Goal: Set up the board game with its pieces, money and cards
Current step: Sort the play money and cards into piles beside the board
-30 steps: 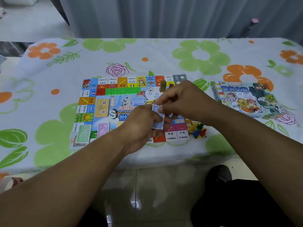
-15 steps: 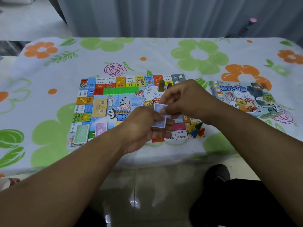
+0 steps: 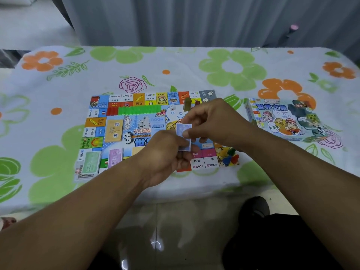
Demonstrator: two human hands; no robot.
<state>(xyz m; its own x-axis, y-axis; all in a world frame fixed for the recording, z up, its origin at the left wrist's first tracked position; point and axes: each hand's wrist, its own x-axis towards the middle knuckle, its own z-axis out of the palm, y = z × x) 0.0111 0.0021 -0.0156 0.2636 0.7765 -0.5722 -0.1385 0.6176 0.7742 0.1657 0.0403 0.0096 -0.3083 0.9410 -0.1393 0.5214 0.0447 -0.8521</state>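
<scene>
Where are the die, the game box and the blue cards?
die (image 3: pixel 172 107): head view, on its white face.
game box (image 3: pixel 282 119): head view, middle of its printed lid.
blue cards (image 3: pixel 182 129): head view, back of the top card.

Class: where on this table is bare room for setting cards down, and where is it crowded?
Bare cloth lies left of the board and behind it. Crowded: board's left side with money stacks, near-right corner with pawns.

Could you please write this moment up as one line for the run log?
left hand: grips blue-backed cards | right hand: pinches same cards | cards: above game board, not yet laid down | game box: right of board
</scene>
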